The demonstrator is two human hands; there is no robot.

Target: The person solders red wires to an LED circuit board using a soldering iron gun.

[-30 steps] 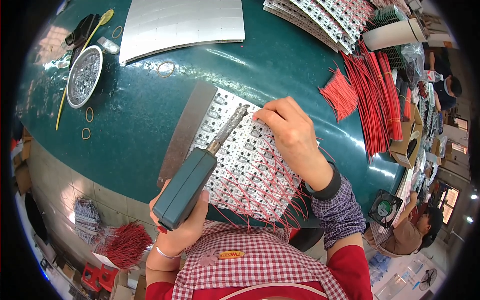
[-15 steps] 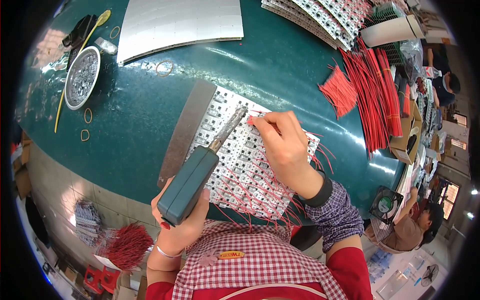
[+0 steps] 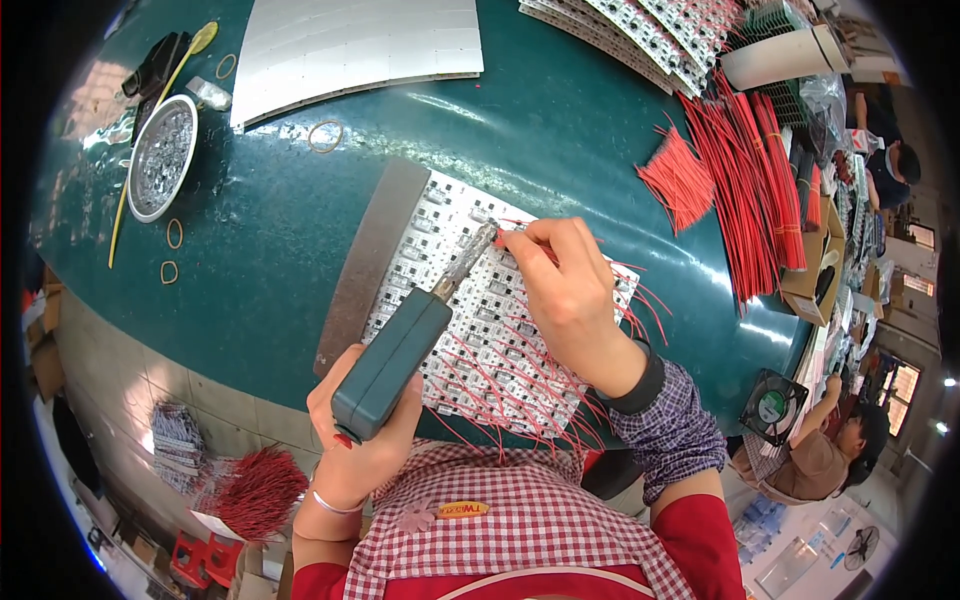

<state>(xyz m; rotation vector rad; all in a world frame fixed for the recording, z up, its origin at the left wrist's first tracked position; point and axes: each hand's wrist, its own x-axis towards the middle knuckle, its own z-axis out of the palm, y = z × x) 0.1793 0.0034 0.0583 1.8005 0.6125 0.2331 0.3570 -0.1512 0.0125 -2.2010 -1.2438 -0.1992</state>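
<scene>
My left hand (image 3: pixel 372 440) is wrapped round the dark green handle of a soldering gun (image 3: pixel 395 360). Its long metal tip reaches up and right over a white circuit board panel (image 3: pixel 420 290) covered in small dark components. The tip's end meets or nearly meets the red wire that my right hand (image 3: pixel 568 290) pinches at the panel's upper part; the exact contact is too small to tell. Red wires (image 3: pixel 500 385) stick out over the panel's lower and right parts. A brown strip (image 3: pixel 372 270) lies along the panel's left edge.
A white-rimmed bowl of metallic bits (image 3: pixel 163 160) stands at the left, near rubber bands. White panels (image 3: pixel 360 45) lie at the back. Red wire bundles (image 3: pixel 735 190), stacked boards (image 3: pixel 640 40), a white cylinder (image 3: pixel 785 57) and a small fan (image 3: pixel 773 408) are at the right. A co-worker (image 3: pixel 825 450) sits beyond.
The soldering gun in my left hand has moved slightly up and right, its tip coming closer to the pinched wire. My right hand stays almost in place.
</scene>
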